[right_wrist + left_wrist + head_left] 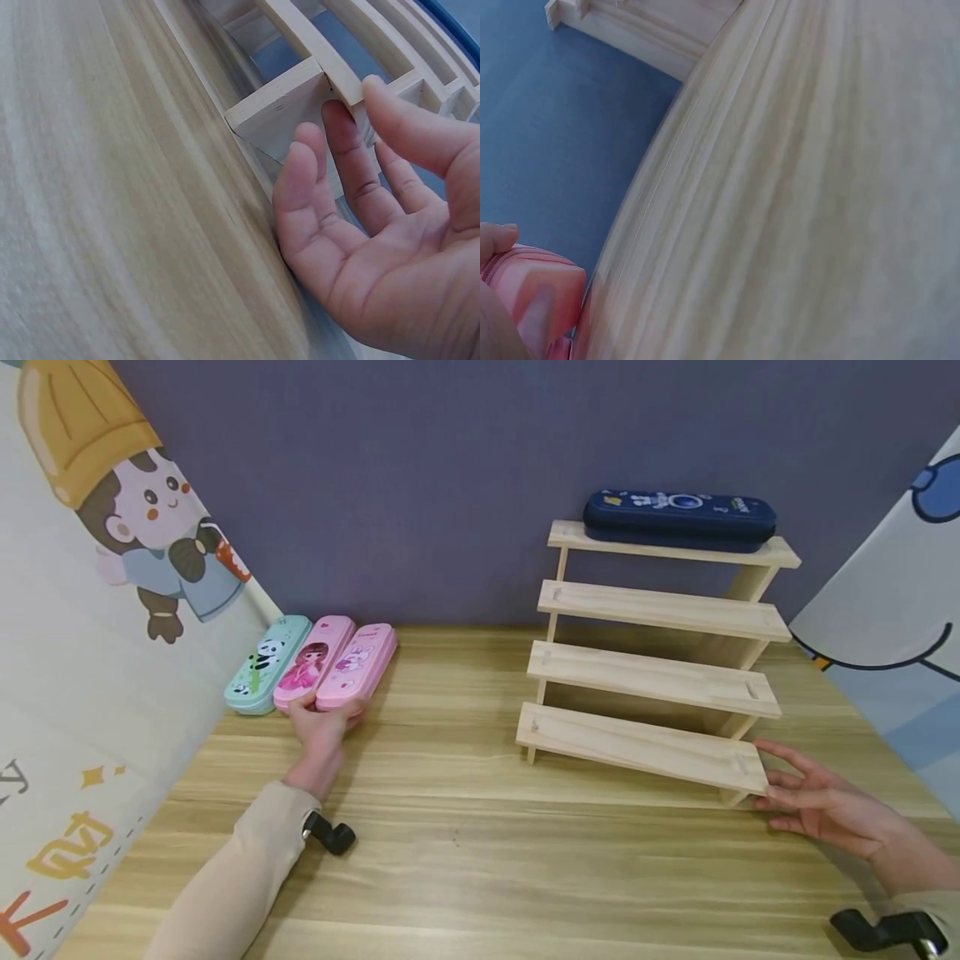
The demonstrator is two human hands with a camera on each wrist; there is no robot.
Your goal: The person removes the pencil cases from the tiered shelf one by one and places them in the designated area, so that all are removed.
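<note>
My left hand [322,731] grips the near end of a pink pencil case with a rabbit on it [358,667]. In the left wrist view the fingers lie about the rounded end of that pink case [555,281]. Beside it, touching or nearly so, are a pink pencil case with a doll [318,656] and a mint green one with a panda [262,672]. My right hand [832,806] holds the right end of the lowest shelf of a four-step wooden rack [637,739]. Up close, thumb and fingers pinch the shelf's corner [345,82].
A dark blue pencil case with an astronaut print [678,518] lies on the rack's top shelf. Behind the wood-grain table [465,860] stands a dark blue panel [390,485]. Cartoon-printed walls [82,677] flank it left and right.
</note>
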